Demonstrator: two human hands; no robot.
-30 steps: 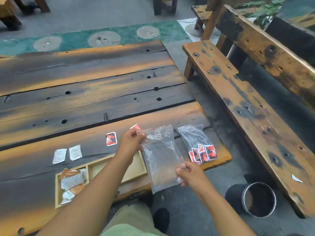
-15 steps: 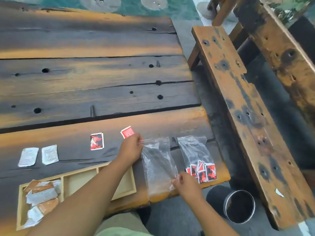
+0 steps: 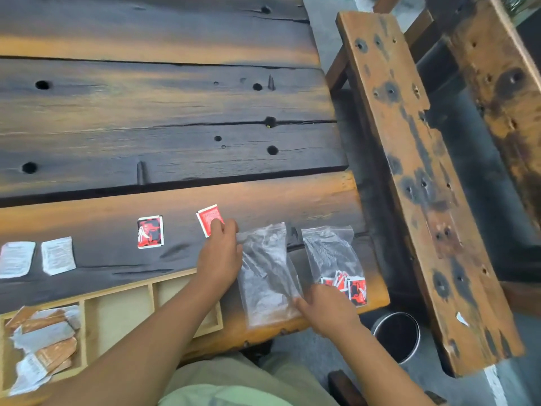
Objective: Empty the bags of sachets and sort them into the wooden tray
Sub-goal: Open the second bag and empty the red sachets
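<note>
An empty clear plastic bag [image 3: 268, 273] lies flat near the table's front edge. My left hand [image 3: 219, 256] pinches its top left corner; my right hand [image 3: 325, 310] holds its bottom right corner. To the right lies a second clear bag [image 3: 330, 253] with several red sachets [image 3: 349, 287] at its bottom. Two red sachets [image 3: 150, 232] [image 3: 208, 217] lie loose on the table. Two white sachets [image 3: 57, 255] [image 3: 15, 259] lie at the left. The wooden tray [image 3: 118, 312] sits at the front left, with several orange and white sachets [image 3: 44, 338] in its left compartment.
A weathered wooden bench [image 3: 409, 159] runs along the table's right side. A round metal bin [image 3: 398, 335] stands on the floor below the table's corner. The far planks of the dark table [image 3: 164, 112] hold nothing.
The empty bag, held up in the air a second ago, has come down flat onto the table. Both hands came down with it, still holding its corners.
</note>
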